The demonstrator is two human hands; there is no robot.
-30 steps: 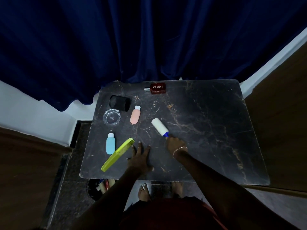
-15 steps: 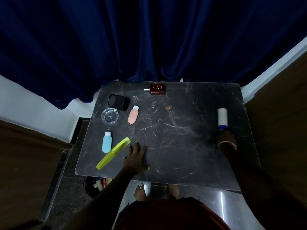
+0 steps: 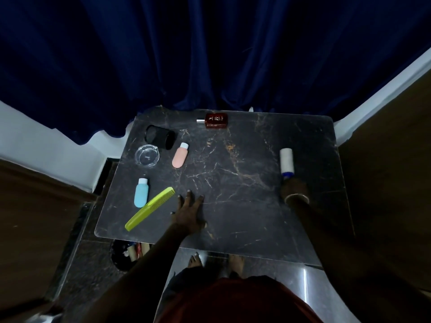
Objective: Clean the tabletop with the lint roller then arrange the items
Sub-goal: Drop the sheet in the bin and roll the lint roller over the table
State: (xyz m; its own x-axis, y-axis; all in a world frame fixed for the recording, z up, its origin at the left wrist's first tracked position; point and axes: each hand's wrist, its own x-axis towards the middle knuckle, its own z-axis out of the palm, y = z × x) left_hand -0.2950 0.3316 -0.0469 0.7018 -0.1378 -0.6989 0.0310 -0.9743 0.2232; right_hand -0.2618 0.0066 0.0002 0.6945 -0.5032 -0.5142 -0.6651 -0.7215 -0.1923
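Note:
A white lint roller (image 3: 286, 161) with a blue collar lies flat on the dark marble tabletop (image 3: 233, 183), near its right edge. My right hand (image 3: 294, 188) grips its handle just below the roll. My left hand (image 3: 189, 213) rests flat on the table near the front, fingers spread, holding nothing. To its left lie a lime green comb (image 3: 150, 208) and a blue bottle (image 3: 141, 192). Farther back are a pink bottle (image 3: 180, 155), a clear glass dish (image 3: 147, 155), a black cup on its side (image 3: 160, 137) and a brown perfume bottle (image 3: 215, 120).
A dark blue curtain (image 3: 210, 54) hangs behind the table. White walls and brown panels flank both sides. A black bin (image 3: 126, 252) with items sits on the floor under the front left corner. My bare feet (image 3: 217, 261) stand at the front edge.
My right hand swept the lint roller from the table's middle to its right side, then nudged it slightly left. My left hand stayed flat in place.

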